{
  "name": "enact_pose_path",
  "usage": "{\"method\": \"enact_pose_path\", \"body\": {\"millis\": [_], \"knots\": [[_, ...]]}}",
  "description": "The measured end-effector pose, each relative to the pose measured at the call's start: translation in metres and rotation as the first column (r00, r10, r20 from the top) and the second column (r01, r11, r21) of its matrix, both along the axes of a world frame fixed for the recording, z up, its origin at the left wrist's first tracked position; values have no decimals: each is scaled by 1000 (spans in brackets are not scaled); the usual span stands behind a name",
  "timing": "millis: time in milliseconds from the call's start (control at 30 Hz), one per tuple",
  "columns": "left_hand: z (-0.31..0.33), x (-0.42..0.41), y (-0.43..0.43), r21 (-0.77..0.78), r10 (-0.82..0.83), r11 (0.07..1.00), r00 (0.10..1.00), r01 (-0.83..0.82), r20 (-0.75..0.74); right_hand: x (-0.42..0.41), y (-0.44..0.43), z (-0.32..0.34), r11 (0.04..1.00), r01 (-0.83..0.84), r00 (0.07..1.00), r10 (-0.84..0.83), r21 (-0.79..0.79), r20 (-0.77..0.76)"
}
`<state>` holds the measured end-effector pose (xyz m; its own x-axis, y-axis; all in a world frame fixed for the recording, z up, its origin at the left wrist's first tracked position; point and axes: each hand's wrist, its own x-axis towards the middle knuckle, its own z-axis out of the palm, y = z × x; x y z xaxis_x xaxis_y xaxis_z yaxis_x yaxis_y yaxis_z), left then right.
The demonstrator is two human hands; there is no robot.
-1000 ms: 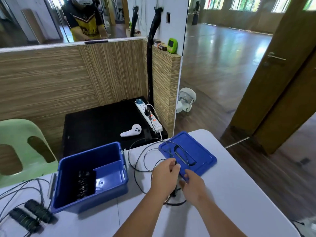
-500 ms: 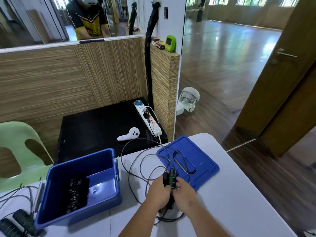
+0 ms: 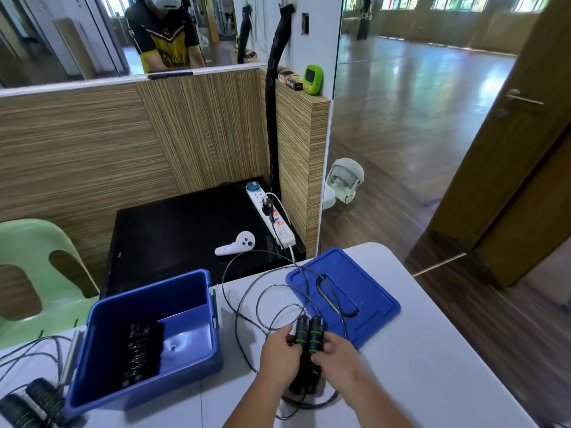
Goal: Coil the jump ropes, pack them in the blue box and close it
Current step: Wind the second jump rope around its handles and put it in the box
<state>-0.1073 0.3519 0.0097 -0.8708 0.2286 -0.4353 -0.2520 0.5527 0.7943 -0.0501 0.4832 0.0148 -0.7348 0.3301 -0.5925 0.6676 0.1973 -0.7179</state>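
A: Where are the handles (image 3: 309,333)?
B: Just right of the blue box (image 3: 148,387). My left hand (image 3: 279,356) and right hand (image 3: 338,358) each clench one, side by side. I'd wind the loose cord (image 3: 239,304) in even loops.

Jump-rope handles (image 3: 309,334): now raised, paired side by side. Left hand (image 3: 278,359) off the cord, right hand (image 3: 336,358) off the worktop; both now grip the handles.

rope handles (image 3: 309,334): upright, side-by-side | blue box (image 3: 139,389): open | lid (image 3: 366,293): flat beside
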Motion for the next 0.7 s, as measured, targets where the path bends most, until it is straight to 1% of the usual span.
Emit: {"method": "enact_pose_path", "body": {"millis": [167, 300, 367, 467, 533, 700], "knots": [[7, 3, -5, 142, 20, 990, 999, -24, 31, 8, -1, 4, 990, 54, 993, -66, -130, -93], [15, 5, -13, 323, 12, 944, 983, -72, 184, 9, 8, 3, 977, 48, 981, -85, -208, -173], [21, 6, -18, 379, -6, 920, 964, -100, 267, 11, 12, 12, 969, 35, 973, -88, -243, -212], [34, 12, -24, 449, -68, 887, 932, -107, 356, 15, 14, 27, 968, -4, 965, -62, -251, -254], [43, 17, -27, 474, -60, 871, 929, -129, 364, 19, 14, 38, 974, -24, 960, -40, -223, -278], [61, 37, -28, 502, 28, 845, 954, -182, 298, 33, 14, 62, 981, -47, 941, -21, -191, -338]]}}
